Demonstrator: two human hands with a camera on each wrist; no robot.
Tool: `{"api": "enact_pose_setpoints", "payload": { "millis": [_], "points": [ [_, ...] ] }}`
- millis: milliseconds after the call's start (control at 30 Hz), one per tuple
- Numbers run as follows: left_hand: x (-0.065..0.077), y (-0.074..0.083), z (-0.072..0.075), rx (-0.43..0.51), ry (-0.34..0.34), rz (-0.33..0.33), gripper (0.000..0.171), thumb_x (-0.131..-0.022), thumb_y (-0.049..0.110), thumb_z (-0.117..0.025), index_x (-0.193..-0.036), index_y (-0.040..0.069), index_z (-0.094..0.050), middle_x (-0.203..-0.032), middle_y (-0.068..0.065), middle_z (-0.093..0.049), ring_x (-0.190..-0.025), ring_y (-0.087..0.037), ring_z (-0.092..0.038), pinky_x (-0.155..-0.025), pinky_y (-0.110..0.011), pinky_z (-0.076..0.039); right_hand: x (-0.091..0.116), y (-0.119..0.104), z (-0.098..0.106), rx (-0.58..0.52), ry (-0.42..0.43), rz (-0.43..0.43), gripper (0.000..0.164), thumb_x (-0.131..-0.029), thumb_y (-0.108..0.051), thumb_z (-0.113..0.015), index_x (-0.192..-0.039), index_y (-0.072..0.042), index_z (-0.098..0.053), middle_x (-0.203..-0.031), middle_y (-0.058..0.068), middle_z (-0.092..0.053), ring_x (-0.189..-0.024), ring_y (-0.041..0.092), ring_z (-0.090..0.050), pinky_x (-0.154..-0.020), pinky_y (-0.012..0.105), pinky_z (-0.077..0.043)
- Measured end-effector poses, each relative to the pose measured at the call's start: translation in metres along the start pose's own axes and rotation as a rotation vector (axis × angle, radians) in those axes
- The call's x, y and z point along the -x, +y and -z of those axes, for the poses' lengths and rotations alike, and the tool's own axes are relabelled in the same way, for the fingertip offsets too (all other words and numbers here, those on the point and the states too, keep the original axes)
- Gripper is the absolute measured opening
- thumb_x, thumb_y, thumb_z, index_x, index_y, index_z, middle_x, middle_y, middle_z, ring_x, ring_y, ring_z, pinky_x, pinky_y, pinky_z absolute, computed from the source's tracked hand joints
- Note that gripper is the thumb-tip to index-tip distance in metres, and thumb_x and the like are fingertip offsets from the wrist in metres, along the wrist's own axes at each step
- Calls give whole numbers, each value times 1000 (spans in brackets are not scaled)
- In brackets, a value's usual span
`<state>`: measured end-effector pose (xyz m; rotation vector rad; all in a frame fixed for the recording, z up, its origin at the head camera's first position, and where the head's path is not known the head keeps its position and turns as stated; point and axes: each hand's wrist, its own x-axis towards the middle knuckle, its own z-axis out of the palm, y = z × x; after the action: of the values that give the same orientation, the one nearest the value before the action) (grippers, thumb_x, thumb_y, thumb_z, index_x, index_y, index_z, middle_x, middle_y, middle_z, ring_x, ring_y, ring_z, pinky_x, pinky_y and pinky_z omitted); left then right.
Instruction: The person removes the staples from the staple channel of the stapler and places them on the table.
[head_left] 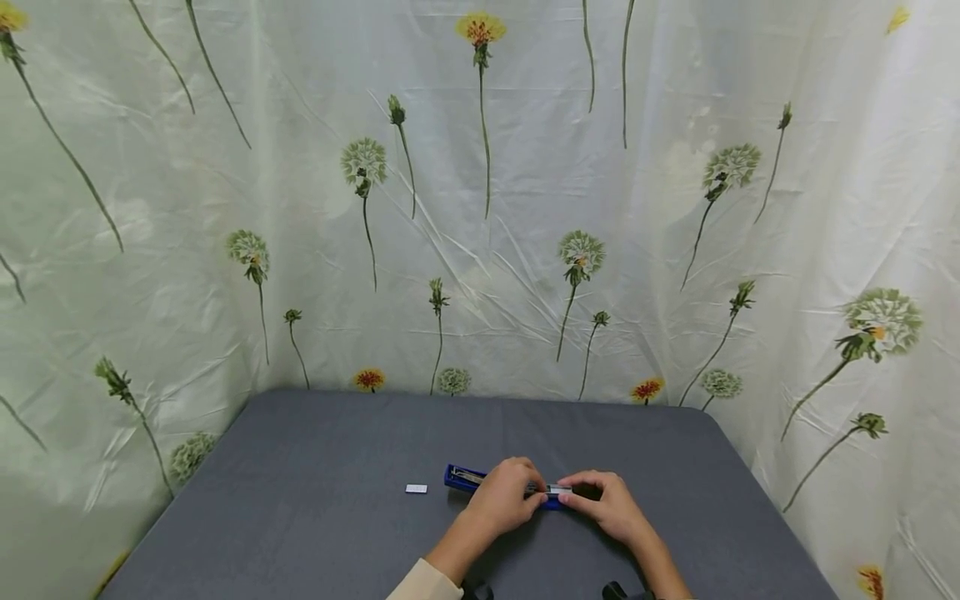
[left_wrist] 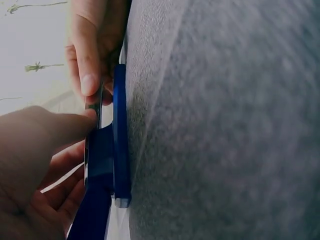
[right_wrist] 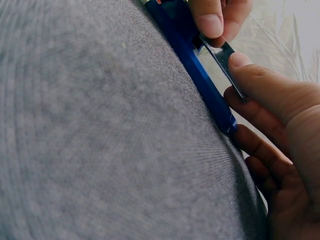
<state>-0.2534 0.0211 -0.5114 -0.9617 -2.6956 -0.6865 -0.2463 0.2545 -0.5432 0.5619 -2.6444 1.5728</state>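
Observation:
A blue stapler [head_left: 459,477] lies on the grey table with its top arm swung back to the left, the metal inside of that arm showing. My left hand [head_left: 504,498] grips its middle, thumb and fingers pinching the metal staple channel. At the other end, my right hand [head_left: 611,506] pinches the tip of that channel [right_wrist: 222,60] between thumb and index finger. Its lower fingers lie by the end of the blue base [right_wrist: 200,82]. In the left wrist view the channel stands apart from the base [left_wrist: 120,140]. My fingers hide part of the channel.
A small pale strip [head_left: 416,489], perhaps staples, lies on the table left of the stapler. The grey tabletop [head_left: 337,450] ends at the back against a white curtain [head_left: 300,192] printed with dandelions, which also hangs along both sides.

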Motion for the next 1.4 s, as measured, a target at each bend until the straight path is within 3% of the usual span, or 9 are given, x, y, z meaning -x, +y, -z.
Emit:
{"api": "enact_pose_setpoints", "payload": {
  "millis": [533,933,1167,1400],
  "points": [
    [2,13,-7,0,67,28,4,-87,13,-82,-89,17,-83,-89,7,-72,-87,-9,-66,-81,-24,-56,1,-1,0,-8,1,19,20,-93,-24,-78,-110,-15,-80,-110,6,-78,-96,4,-68,-84,23,-54],
    [2,13,-7,161,65,83,7,-88,6,-81,-89,13,-82,-92,4,-73,-89,-10,-68,-79,-25,-57,0,-2,1,-8,-10,-10,21,-94,-25,-77,-111,-14,-79,-111,7,-77,-95,4,-68,-82,23,-54],
    [-2,10,-11,174,98,98,2,-86,16,-84,-88,16,-82,-90,7,-73,-88,-8,-68,-80,-26,-57,-1,-1,2,-16,-12,-12,22,-94,-26,-77,-112,-14,-79,-111,6,-77,-96,5,-69,-83,23,-54],
    [-6,12,-12,170,122,150,9,-84,27,-88,-84,20,-82,-87,9,-72,-81,-6,-66,-69,-23,-53,-1,-1,1,0,-3,1,22,-91,-26,-80,-110,-15,-80,-110,5,-78,-96,3,-68,-84,24,-54]
  ]
}}
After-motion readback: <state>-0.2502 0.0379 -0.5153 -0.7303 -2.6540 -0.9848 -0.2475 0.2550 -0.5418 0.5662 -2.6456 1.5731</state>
